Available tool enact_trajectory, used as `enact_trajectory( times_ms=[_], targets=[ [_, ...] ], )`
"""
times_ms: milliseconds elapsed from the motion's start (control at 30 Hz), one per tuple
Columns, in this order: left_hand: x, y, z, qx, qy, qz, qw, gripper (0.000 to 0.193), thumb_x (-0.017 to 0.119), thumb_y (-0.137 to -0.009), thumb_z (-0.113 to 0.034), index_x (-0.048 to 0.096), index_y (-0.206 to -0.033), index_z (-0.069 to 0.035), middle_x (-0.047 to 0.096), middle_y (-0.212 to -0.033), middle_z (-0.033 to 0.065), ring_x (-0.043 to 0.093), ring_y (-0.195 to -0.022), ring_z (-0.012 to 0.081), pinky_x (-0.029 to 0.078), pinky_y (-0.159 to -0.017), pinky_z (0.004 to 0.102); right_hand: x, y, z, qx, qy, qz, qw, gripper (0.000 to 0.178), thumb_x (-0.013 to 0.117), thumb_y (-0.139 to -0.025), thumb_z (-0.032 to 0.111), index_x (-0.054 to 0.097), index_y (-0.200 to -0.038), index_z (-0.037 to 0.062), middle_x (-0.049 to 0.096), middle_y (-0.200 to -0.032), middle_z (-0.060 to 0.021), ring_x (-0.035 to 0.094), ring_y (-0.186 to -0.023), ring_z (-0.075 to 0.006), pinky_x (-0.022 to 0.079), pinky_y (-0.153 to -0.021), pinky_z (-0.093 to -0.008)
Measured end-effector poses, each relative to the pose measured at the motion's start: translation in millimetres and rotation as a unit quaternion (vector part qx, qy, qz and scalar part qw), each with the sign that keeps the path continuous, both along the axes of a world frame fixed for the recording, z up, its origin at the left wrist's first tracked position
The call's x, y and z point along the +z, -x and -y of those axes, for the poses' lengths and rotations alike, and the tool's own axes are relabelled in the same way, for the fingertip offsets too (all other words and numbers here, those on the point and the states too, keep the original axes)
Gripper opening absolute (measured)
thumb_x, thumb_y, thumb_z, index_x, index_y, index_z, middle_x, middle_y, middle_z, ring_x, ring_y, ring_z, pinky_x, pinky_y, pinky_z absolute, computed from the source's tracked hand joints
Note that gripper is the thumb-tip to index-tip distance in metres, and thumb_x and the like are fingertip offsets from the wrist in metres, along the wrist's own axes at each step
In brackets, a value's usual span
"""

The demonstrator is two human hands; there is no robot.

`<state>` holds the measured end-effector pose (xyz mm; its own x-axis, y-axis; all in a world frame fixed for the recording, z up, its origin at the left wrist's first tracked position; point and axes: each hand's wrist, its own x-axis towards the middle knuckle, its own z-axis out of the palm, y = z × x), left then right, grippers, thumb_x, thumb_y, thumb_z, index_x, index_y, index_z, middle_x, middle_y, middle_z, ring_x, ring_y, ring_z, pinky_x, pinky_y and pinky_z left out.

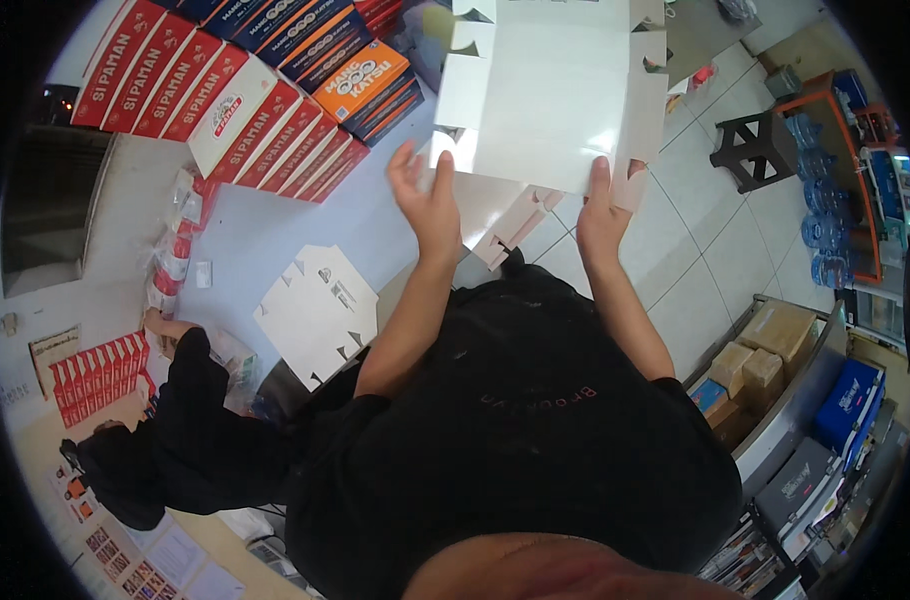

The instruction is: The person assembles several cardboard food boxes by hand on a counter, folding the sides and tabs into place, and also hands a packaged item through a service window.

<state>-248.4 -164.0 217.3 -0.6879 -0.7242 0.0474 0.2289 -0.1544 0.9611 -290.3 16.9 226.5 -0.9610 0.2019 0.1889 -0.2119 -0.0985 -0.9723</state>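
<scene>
A white cardboard box blank with notched side flaps is spread out in front of me, partly cut off by the upper edge of the view. My right hand grips its near right corner, thumb on top and the fingers partly hidden beside a flap. At the near left corner, my left hand has its thumb against the flap while its other fingers stand apart, off the cardboard. Below the near edge another flap section slants downward; whether it belongs to the same blank I cannot tell.
Another flat white blank lies on the pale table. Red boxes and orange-and-blue boxes are stacked at the far left. A co-worker in black reaches across at left. A dark stool and cartons stand right.
</scene>
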Motion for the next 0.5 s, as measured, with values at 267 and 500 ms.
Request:
enact_trajectory(
  times_ms=[267,500],
  targets=[
    [95.5,26.2,-9.4,-0.343,-0.029,-0.059,0.937,0.034,0.062,-0.101,-0.019,0.058,-0.128,0.002,0.066,-0.117,0.0118,0.064,-0.101,0.0181,0.051,-0.082,0.0291,42.5,8.3,-23.3,0.296,-0.37,-0.219,0.853,0.049,0.068,-0.081,-0.006,0.069,-0.126,0.0126,0.068,-0.118,-0.0179,0.069,-0.108,-0.0307,0.056,-0.087,-0.0353],
    [76.9,29.3,-10.6,-0.236,-0.125,0.007,0.964,0.028,0.06,-0.102,-0.022,0.058,-0.123,-0.004,0.066,-0.116,0.0113,0.066,-0.101,0.019,0.056,-0.084,0.038,50.4,20.0,-34.4,0.328,-0.357,-0.325,0.812,0.058,0.066,-0.076,-0.01,0.065,-0.13,0.0122,0.063,-0.13,-0.0174,0.065,-0.114,-0.0341,0.058,-0.092,-0.0396]
  ],
)
